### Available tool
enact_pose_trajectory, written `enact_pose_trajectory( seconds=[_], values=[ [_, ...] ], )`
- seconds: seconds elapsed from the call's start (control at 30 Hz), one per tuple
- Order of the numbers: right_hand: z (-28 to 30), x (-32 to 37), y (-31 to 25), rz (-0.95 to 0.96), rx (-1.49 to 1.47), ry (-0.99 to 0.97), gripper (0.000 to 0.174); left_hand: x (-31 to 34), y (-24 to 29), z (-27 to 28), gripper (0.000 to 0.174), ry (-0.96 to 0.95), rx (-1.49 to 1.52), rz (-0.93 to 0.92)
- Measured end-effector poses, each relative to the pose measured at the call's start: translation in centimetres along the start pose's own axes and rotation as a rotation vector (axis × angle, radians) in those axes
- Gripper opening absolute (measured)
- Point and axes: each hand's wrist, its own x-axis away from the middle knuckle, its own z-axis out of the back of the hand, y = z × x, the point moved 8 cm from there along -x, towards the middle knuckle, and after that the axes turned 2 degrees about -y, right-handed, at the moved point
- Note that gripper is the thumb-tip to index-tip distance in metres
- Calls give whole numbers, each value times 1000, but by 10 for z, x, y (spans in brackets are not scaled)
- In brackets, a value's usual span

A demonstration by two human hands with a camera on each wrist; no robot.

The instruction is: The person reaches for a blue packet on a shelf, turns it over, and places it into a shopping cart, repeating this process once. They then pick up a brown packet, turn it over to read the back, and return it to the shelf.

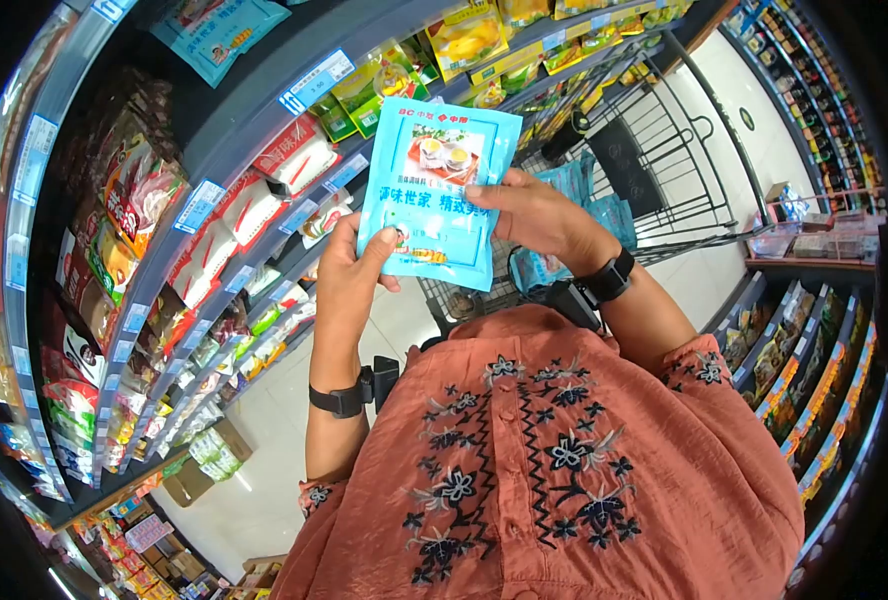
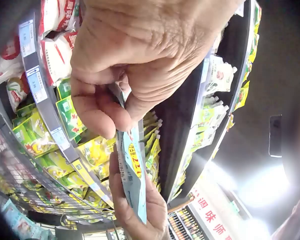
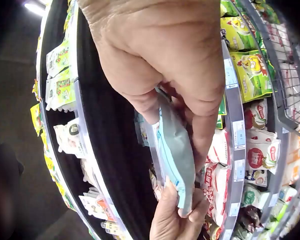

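Observation:
A light blue seasoning packet [image 1: 429, 225], printed with two cups on a red tray, is held up before the chest, its printed face toward the head camera. My left hand [image 1: 352, 262] pinches its lower left edge, thumb on the front. On the opposite edge my right hand [image 1: 544, 222] grips it, thumb on the front and fingers behind. Seen edge-on in the left wrist view, the packet [image 2: 132, 170] is thin, with a hand on each side. The right wrist view shows the packet's back [image 3: 177, 140] between the curled fingers.
A wire shopping cart [image 1: 654, 190] stands ahead to the right, with several similar blue packets [image 1: 609, 215] inside. Shelves of bagged seasonings [image 1: 134, 190] rise close on the left. Another blue packet [image 1: 219, 35] lies on an upper shelf. More racks [image 1: 799, 350] stand at the right.

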Motion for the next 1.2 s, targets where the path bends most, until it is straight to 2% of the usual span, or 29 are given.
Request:
enact_pose_trajectory(
  seconds=[0.07, 0.17, 0.27, 0.53, 0.63, 0.8, 0.93, 0.97, 1.03, 1.1, 1.2],
  values=[
    [-2, 0, -3, -17, 21, 5, 48, 0, 3, 1, 43, -33, -30, 13],
    [-8, 3, -4, -63, 63, -9, 46, -4, 5, 6, 47, -89, -45, -70],
    [-16, 4, -1, -104, 108, -20, 46, -3, 17, -3, 48, -115, 172, -80],
    [-41, 1, -11, -94, 84, -31, 48, 0, 31, -6, 47, -62, 199, -179],
    [-39, -4, -10, -99, 105, 38, 47, 1, 35, 0, 49, -29, 186, -190],
    [-17, -12, -6, -99, 303, 133, 41, 0, 31, 15, 45, 56, 260, -203],
    [-16, -10, -14, -58, 460, 103, 39, -2, 25, 23, 48, 68, 130, -203],
    [-15, -13, -14, -22, 411, 152, 38, -6, 23, 27, 49, 94, 49, -231],
    [-27, -10, -33, -35, 559, 183, 36, -4, 37, 23, 53, 48, 33, -263],
    [-40, -12, -50, 27, 639, 145, 35, -1, 45, 19, 53, 4, 30, -215],
    [-50, -23, -69, 58, 739, 60, 34, -6, 63, 31, 52, -28, -2, -253]
  ],
)
